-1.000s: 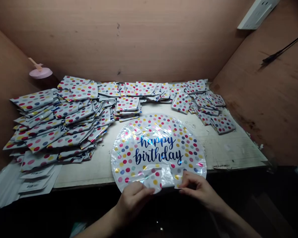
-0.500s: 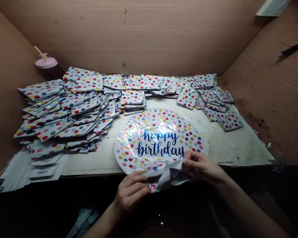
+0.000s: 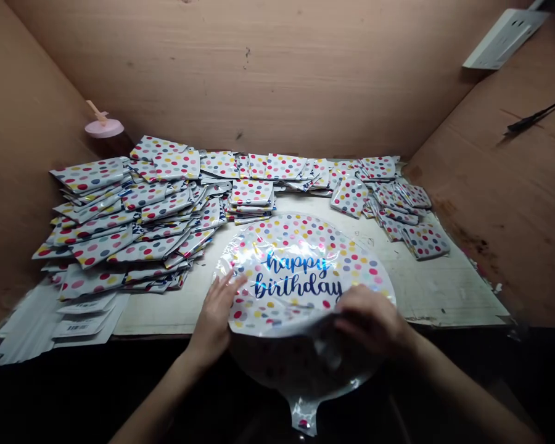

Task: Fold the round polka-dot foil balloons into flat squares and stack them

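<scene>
A flat foil balloon (image 3: 300,240) with coloured dots and blue "happy birthday" lettering lies at the front of the table. Its lower part and neck (image 3: 304,416) hang over the front edge into shadow. My left hand (image 3: 217,314) rests on the balloon's left rim, fingers stretched and slightly spread over the foil. At the lower right, the fingers of my right hand (image 3: 374,317) are closed on the balloon near its bend. That hand is a little blurred, and its fingertips are partly hidden.
Folded dotted foil balloons are heaped at the left (image 3: 134,216), along the back (image 3: 282,166) and at the right (image 3: 425,240). White barcoded packets (image 3: 83,327) lie front left. A pink-lidded cup (image 3: 104,128) stands behind the left heap. Board walls (image 3: 268,74) enclose the table.
The balloon's lower part and neck have come down over the table edge, where they were bunched up before. My left hand has let go of the lower edge and moved left.
</scene>
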Demonstrator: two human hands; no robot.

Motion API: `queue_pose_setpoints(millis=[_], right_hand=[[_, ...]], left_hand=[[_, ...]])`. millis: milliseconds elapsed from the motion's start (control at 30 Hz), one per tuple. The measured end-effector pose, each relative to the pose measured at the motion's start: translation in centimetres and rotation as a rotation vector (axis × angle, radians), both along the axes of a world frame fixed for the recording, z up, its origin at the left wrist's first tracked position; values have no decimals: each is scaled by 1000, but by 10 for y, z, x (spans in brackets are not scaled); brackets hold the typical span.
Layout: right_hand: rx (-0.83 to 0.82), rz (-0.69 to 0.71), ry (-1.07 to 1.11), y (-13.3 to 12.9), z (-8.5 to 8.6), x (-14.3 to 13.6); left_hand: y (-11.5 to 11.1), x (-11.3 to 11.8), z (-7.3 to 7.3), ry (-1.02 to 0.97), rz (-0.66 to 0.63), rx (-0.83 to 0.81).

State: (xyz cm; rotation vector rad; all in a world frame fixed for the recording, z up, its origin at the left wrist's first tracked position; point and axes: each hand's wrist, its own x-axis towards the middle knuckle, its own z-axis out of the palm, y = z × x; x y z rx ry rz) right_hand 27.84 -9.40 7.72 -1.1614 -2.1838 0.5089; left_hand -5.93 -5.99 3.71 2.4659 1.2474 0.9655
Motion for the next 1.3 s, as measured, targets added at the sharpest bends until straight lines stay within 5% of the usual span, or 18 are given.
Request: queue_pose_setpoints(millis=[100, 233, 367, 600, 700, 867, 1033, 1100, 1167, 1300], right_hand=[[-6, 108, -154, -35, -41, 27], [-207, -115, -31, -32, -79, 72], [-469, -481, 73, 14, -76, 83], [-534, -925, -515, 72, -72, 45], [-532, -967, -534, 74, -75, 42], [-528, -1015, -553, 68, -71, 42], [-504, -1071, -625, 64, -71, 42], [-442, -1072, -566, 59, -76, 50], [-291, -924, -445, 48, -81, 65], [48, -359, -367, 20, -85, 94]], left_hand=[[21, -24, -16, 90, -238, -248], [32, -45, -25, -1, -153, -507], [56, -35, -15, 46, 174, -584], [96, 12, -9, 441, 613, -528], [89, 4, -9, 372, 579, -484], [79, -22, -14, 152, 312, -458], [87, -2, -21, 287, 409, -457], [89, 5, -22, 373, 451, -449], [88, 4, -22, 422, 413, -344], [84, -14, -21, 464, -117, -143]])
